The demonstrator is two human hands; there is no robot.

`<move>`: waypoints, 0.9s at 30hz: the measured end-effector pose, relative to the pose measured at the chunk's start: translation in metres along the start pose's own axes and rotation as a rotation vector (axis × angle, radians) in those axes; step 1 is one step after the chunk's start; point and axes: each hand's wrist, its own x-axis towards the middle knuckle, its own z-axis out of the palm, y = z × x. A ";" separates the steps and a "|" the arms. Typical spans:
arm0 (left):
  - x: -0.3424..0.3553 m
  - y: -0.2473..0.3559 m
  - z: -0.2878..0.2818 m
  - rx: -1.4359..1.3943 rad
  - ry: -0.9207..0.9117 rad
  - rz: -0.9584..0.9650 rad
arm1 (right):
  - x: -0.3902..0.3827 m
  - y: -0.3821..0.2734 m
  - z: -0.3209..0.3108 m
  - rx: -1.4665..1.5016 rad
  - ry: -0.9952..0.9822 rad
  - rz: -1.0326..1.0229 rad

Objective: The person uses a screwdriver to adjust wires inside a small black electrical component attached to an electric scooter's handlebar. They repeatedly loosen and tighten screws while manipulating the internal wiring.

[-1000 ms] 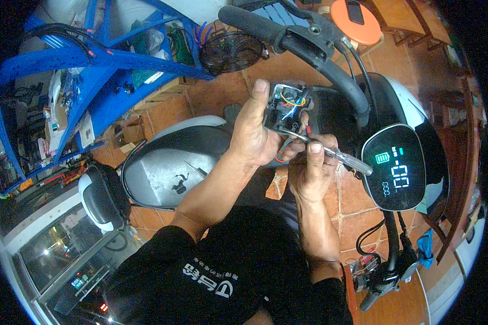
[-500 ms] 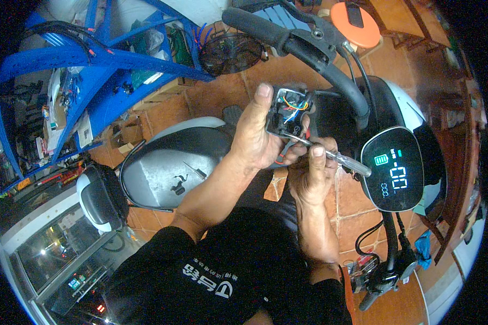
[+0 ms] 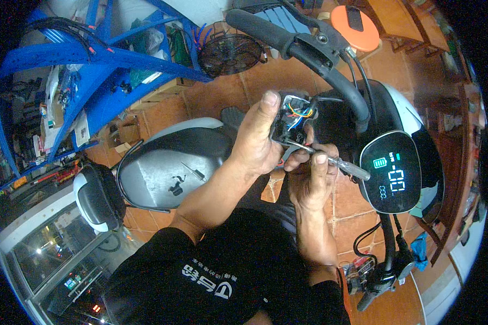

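Note:
My left hand [image 3: 257, 138] is closed round a small black housing [image 3: 291, 130], opened up to show orange, yellow, blue and red wires. My right hand [image 3: 317, 179] grips a screwdriver [image 3: 350, 167] with a clear handle, its metal shaft reaching to the lower edge of the housing, where the fingers of both hands are close together. Just right of them is the scooter's lit display [image 3: 390, 195]. Behind the housing runs a black handlebar grip [image 3: 260, 30] with a brake lever. On the scooter seat [image 3: 146, 168] lie a thin tool and small dark parts.
A blue metal rack [image 3: 108, 65] with cables and supplies stands at upper left, beside a black fan [image 3: 228, 54]. An orange round-topped item [image 3: 354, 30] is at upper right. A glass counter [image 3: 43, 265] is at lower left; the other handlebar end [image 3: 371, 292] hangs at lower right over tiled floor.
Both hands, with the housing and screwdriver, have shifted slightly down in the picture, the left also to the right. The screwdriver still reaches the housing.

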 end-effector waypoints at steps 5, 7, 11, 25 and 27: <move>-0.003 0.000 0.001 0.012 0.000 -0.004 | -0.002 -0.002 0.003 0.024 0.018 0.022; -0.003 0.000 0.001 0.007 -0.004 -0.003 | -0.002 -0.002 0.004 0.027 0.016 0.022; -0.004 -0.001 0.002 -0.015 0.012 0.000 | -0.003 0.000 0.006 0.057 0.022 -0.012; -0.001 0.003 0.000 -0.009 -0.056 0.037 | -0.008 0.000 0.012 0.164 0.140 0.090; -0.003 0.006 -0.005 -0.072 -0.134 -0.033 | -0.005 0.000 0.007 0.051 0.062 -0.015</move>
